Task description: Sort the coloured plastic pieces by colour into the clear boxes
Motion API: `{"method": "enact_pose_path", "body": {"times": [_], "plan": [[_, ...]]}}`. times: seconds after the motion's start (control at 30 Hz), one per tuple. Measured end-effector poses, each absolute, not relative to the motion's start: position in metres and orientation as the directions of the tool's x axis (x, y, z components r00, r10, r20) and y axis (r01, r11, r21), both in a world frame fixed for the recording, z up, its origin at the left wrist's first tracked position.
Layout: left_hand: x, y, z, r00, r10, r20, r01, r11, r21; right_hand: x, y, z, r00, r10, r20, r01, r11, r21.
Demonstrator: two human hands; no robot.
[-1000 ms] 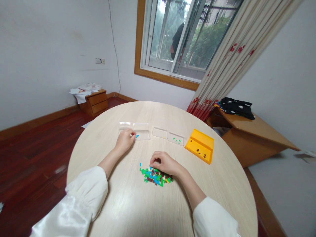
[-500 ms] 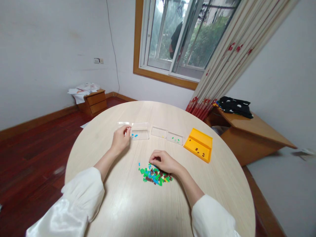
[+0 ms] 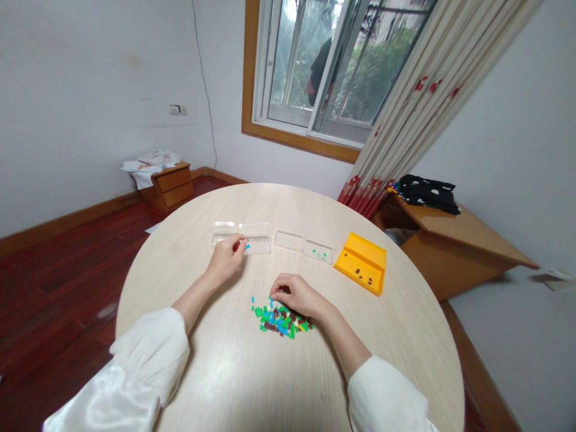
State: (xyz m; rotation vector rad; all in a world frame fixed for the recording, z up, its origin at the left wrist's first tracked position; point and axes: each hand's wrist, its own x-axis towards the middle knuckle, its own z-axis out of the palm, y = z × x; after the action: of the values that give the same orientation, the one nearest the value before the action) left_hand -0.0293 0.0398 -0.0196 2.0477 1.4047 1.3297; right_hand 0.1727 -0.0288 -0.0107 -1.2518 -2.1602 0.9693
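Note:
My left hand [image 3: 228, 257] is at the left clear plastic box [image 3: 261, 245], its fingertips pinched together over the box's left part. Small blue bricks in that box are partly hidden behind the fingers. Over the far edge of a pile of small toy bricks [image 3: 279, 324], my right hand [image 3: 297, 294] is bent with thumb and fingers together. The pile mixes green, blue, brown and a few yellow bricks. Whatever either pinch holds is too small or hidden to make out.
Another open clear box [image 3: 288, 240] has a tiny yellow piece, and the clear compartment [image 3: 317, 245] beside it has several green ones. An orange-yellow case [image 3: 366, 252] with several brown pieces lies at the right. All rest on a round wooden table [image 3: 216, 360].
My left hand has shifted right, from the left side of the clear box to over its blue bricks. My right hand stays at the pile nearly unmoved.

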Motion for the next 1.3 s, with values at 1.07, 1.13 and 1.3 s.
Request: {"method": "enact_pose_path", "body": {"times": [1.07,1.13,1.3], "plan": [[-0.031,0.029,-0.009,0.478,0.842,0.25,0.443,-0.477,0.759,0.272,0.013,-0.046,0.393,0.632,0.668,0.817,0.092,-0.569],[-0.033,0.026,-0.006,0.622,0.772,0.129,0.431,-0.476,0.767,0.271,0.012,-0.046,0.37,0.639,0.675,0.828,0.104,-0.551],[-0.038,0.021,-0.002,0.783,0.621,-0.033,0.383,-0.44,0.812,0.266,0.011,-0.046,0.315,0.657,0.685,0.843,0.138,-0.52]]}}
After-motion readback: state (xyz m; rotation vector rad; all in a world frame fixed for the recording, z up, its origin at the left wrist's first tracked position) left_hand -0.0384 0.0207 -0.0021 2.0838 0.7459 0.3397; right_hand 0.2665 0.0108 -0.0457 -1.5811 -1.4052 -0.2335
